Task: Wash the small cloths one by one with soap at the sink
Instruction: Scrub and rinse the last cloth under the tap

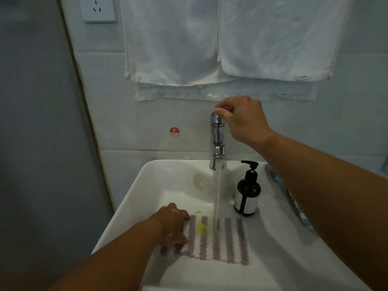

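The right hand (241, 120) pinches the top lever of the faucet (217, 141) with curled fingers. Below the faucet, in the sink (130, 198), the striped cloth (220, 240) lies flat under the running water (217, 196). The left hand (173, 226) grips the cloth's left edge. The soap bottle (247, 192) stands just right of the faucet, and white towels (210, 38) hang above it.

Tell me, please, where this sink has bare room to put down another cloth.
Widest free patch: front right of the sink, bordered by the cloth, the bottle behind and the right rim. Smaller: left rear of the basin, between the left rim and the water. Crowded: by the tap, where right hand, water and bottle stand close.
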A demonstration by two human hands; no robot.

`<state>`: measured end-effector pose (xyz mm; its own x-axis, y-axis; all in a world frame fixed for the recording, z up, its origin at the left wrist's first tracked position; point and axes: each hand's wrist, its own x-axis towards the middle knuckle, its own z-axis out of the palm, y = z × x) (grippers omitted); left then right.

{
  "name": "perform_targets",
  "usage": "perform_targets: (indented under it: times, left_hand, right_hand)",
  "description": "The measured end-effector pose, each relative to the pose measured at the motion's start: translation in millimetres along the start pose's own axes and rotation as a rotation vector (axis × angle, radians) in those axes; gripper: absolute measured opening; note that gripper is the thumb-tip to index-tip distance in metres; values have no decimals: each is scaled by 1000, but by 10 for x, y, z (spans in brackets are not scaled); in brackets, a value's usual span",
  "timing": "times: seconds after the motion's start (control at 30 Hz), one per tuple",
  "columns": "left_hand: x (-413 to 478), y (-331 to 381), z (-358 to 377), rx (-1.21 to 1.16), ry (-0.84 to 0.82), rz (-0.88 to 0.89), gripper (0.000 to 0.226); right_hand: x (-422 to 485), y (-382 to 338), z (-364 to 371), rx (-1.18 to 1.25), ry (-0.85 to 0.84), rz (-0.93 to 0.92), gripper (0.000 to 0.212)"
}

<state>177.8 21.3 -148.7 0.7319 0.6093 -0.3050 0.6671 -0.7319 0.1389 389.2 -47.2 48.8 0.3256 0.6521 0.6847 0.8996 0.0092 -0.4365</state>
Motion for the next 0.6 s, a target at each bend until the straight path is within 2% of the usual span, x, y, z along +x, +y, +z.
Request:
perform_targets:
  times: [0.6]
  left_hand:
    - [-7,-11,1,-3,2,0,74]
  right_hand:
    - [-25,-4,14,26,10,17,15]
